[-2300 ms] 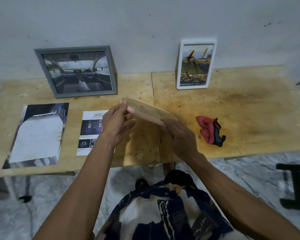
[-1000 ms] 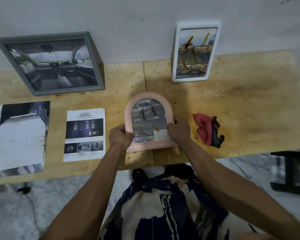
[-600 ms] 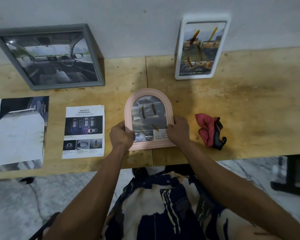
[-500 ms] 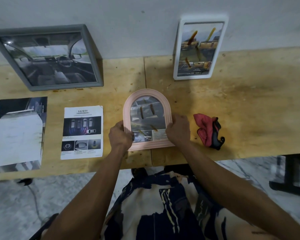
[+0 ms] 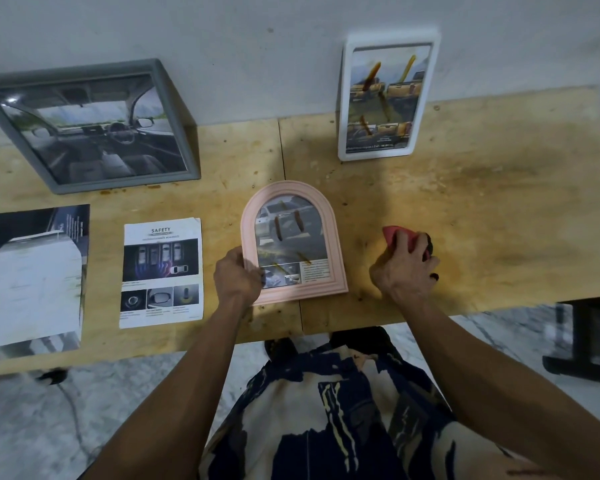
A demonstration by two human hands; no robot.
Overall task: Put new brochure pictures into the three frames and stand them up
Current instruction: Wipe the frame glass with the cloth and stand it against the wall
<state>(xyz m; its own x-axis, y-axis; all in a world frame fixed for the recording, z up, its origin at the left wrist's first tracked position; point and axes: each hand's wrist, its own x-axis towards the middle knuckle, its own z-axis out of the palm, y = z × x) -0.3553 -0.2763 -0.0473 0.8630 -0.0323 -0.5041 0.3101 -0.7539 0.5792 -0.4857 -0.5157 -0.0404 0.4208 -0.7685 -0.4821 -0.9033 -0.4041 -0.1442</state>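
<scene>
Steadying the pink arched frame (image 5: 293, 242) with left hand (image 5: 237, 276) gripping its lower-left edge; right hand (image 5: 403, 268), right of the frame, closing fingers around the red cloth (image 5: 400, 237), probably for wiping before standing it.

A plywood table (image 5: 482, 188) stands against the wall. On it lie a pink arched frame (image 5: 336, 271), a safety leaflet (image 5: 161, 271), a larger brochure (image 5: 32, 278) and a red cloth (image 5: 404, 239); a grey frame (image 5: 90, 124) and a white frame (image 5: 385, 98) stand at the back.

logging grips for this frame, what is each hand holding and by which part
Left hand holds the pink arched frame by its lower left edge. Right hand grips the red cloth from above, bunched under the fingers.
</scene>
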